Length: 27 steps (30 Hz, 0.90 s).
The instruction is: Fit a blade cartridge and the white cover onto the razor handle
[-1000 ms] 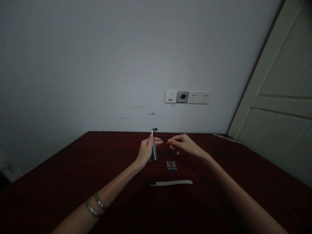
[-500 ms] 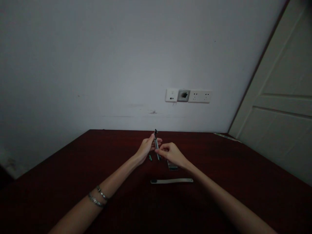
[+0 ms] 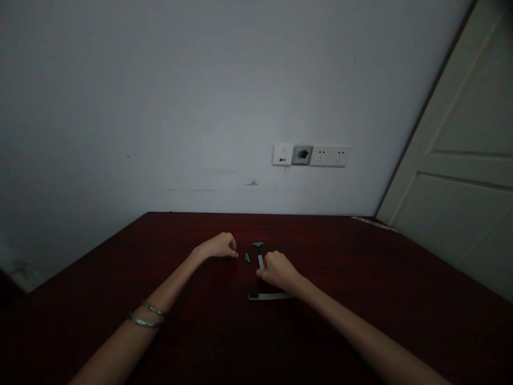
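My right hand [image 3: 278, 269] is closed round the lower handle of a razor [image 3: 261, 261]. The razor's crosswise head points toward the wall, and its lower end is hidden by my fingers. Left of it, a small green and dark razor cartridge [image 3: 247, 258] lies on the table. My left hand [image 3: 222, 246] hovers or rests just left of that cartridge, fingers bent and thumb apart from them, with nothing visible in it. Nearer to me lies a long pale strip with a dark end [image 3: 270, 297], its right end covered by my right wrist.
The dark red tabletop [image 3: 192, 321] runs back to a grey-white wall [image 3: 200, 107]. Sockets and a switch plate [image 3: 310, 155] are set in the wall. A pale panelled door [image 3: 460, 160] stands at the right. A thin strip [image 3: 374, 224] lies along the far right table edge.
My left hand has let go of the razor and moved left. My right hand has lowered the razor toward me, close to the tabletop. The small clear-and-dark pack is now hidden behind my right hand.
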Available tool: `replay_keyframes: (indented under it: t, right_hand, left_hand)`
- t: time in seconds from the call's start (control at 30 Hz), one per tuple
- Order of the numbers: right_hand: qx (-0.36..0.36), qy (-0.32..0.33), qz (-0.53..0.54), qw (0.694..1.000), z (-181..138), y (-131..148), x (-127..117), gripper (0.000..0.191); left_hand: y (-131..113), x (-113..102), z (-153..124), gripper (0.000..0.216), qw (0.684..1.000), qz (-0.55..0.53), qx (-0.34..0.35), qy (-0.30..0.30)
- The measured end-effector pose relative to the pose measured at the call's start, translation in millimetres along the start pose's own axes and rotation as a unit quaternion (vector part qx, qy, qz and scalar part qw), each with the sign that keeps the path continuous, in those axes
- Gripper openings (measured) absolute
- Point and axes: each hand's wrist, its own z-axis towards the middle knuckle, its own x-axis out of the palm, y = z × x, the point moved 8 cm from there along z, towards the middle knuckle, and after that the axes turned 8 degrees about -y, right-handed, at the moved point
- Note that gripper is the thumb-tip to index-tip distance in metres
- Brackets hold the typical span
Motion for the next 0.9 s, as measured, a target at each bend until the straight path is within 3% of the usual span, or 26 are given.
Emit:
replay_keyframes:
  t: [0.17,0.33,0.53,0.9]
  right_hand:
    - [-0.016,0.001,-0.015,1.0,-3,4,3,0.032]
    - [-0.008,0.016,-0.017,1.0,-3,5,2,0.032]
    - [-0.005,0.021,-0.017,1.0,-4,7,3,0.033]
    - [-0.014,0.006,-0.028,0.999,-5,9,5,0.036]
  left_hand:
    - [-11,19,-1,0.023,0.998,0.053,0.037,0.016]
    - [-26,24,-5,0.029,0.993,0.105,0.048,0.028]
    - [-26,28,-4,0.033,0.983,0.18,0.038,0.021]
    - [-28,33,-3,0.023,0.984,0.173,0.051,0.015]
